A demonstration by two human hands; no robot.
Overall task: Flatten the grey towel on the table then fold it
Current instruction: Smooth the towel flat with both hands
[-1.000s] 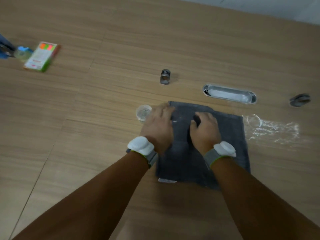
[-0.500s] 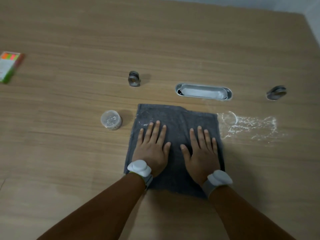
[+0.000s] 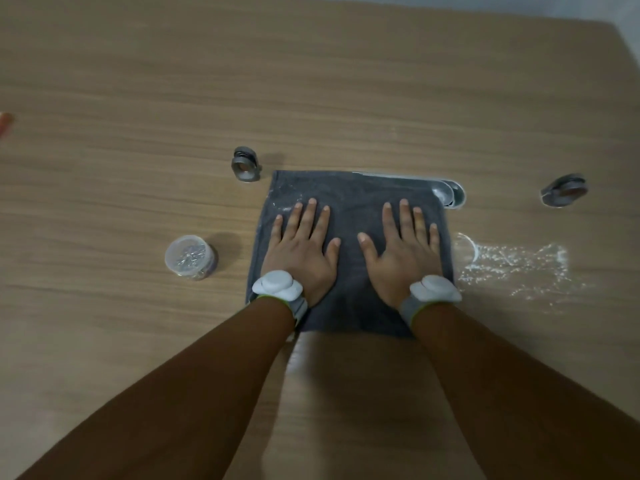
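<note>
**Towel being pressed flat, now overlapping the slot**

The towel (image 3: pixel 349 188) is being held down on the table (image 3: pixel 311 81) by both hands; the left hand (image 3: pixel 301 251) and the right hand (image 3: pixel 403 252) are being laid palm-down, side by side on its middle, with fingers straight and spread and nothing being gripped by either. A second ago the fingers were being bunched near the far edge; half a second ago they were already being laid flat, and that press is being kept up now.

The cloth's place is what is being changed. Its far edge, earlier lying short of the metal slot (image 3: pixel 450 195), is now being carried over it, so that only the slot's right end is being left showing (a push away from the body is being inferred from this). The far-left corner is being brought just beside the small roll (image 3: pixel 245 164); the jar (image 3: pixel 189 258) is being left apart on the left; the white spill (image 3: pixel 512 261) is being met, or nearly met, by the right edge, and which cannot be told.

The flattening is being judged as almost finished, no large wrinkle being seen; the fold is not yet being started. For it, an edge is likely being needed in pinched fingers; the recess under the far edge and the spill alongside are being counted as the hazards.
</note>
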